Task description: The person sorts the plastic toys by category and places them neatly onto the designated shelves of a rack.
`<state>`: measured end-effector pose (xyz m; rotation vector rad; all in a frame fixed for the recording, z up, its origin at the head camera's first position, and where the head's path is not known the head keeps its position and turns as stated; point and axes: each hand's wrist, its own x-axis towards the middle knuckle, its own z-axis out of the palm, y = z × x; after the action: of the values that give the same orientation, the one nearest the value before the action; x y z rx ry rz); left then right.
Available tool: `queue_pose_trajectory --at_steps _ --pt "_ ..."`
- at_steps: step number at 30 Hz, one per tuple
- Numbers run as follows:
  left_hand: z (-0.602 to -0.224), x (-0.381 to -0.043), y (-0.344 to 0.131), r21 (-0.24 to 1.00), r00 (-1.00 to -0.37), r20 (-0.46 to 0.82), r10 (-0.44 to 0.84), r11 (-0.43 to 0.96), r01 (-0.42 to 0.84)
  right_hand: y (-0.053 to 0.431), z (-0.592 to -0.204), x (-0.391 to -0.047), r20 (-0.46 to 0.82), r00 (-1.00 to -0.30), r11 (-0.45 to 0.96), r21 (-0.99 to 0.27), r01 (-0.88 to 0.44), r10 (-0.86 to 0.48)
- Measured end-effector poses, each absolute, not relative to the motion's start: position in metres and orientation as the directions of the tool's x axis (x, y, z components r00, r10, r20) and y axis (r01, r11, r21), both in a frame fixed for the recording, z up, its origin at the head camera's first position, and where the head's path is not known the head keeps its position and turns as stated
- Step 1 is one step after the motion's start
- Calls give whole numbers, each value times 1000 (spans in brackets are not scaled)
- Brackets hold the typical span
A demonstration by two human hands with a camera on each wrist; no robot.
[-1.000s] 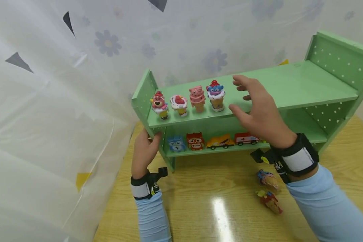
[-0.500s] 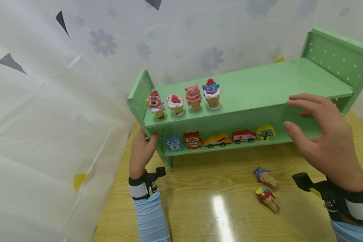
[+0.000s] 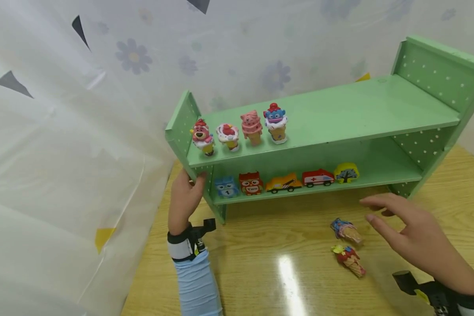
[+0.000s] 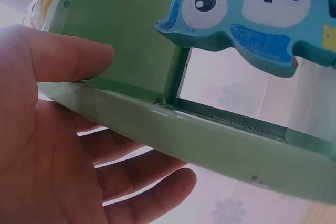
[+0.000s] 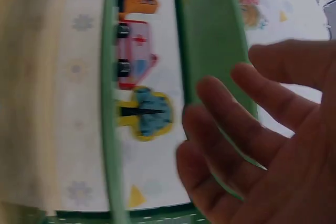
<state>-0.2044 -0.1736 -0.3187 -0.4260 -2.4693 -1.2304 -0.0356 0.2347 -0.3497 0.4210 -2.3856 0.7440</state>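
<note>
My left hand point(image 3: 185, 199) holds the left side panel of a green two-tier toy shelf point(image 3: 339, 125). In the left wrist view its thumb lies inside the panel's edge point(image 4: 210, 150), with the fingers on the outer side. My right hand point(image 3: 414, 232) hovers over the wooden table, fingers loosely bent and holding nothing. Just left of its fingertips lie two toy ice cream cones, a blue-topped one point(image 3: 346, 230) and a red-topped one point(image 3: 349, 260). On the upper tier stand a bear cone point(image 3: 202, 137), a white-swirl cone point(image 3: 228, 137), a pink cone point(image 3: 252, 127) and a blue-faced cone point(image 3: 275, 123).
Along the lower tier stand a blue owl block point(image 3: 226, 187), a red owl block point(image 3: 250, 183), a yellow tow truck point(image 3: 283, 182), a red ambulance point(image 3: 317, 177) and a yellow tree block point(image 3: 346, 173). Flower-printed sheeting point(image 3: 134, 57) hangs behind and at the left.
My right hand has moved from beside the blue-faced cone on the upper tier, rightward and down to the table near the loose cones. The left hand keeps its hold on the side panel.
</note>
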Motion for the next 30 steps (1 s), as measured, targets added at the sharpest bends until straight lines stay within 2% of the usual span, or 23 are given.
queue_pose_trajectory --at_steps 5,10,17,24,30 --pt "-318 -204 -174 702 -898 427 107 586 404 239 -387 -44 461 -863 809 -415 -416 -207" --pt "-318 -203 -174 704 -900 422 108 587 400 244 -412 -55 359 -915 807 -475 -351 -186" --pt "-320 -204 -173 702 -898 428 102 588 401 249 -425 -66 316 -920 778 -507 -372 -234" --pt "-318 -202 -174 700 -893 437 110 581 414 249 -426 -77 173 -949 778 -544 -315 -263" --pt "-319 -203 -175 689 -882 454 126 577 437 247 -431 -82 116 -936 780 -524 -341 -331"
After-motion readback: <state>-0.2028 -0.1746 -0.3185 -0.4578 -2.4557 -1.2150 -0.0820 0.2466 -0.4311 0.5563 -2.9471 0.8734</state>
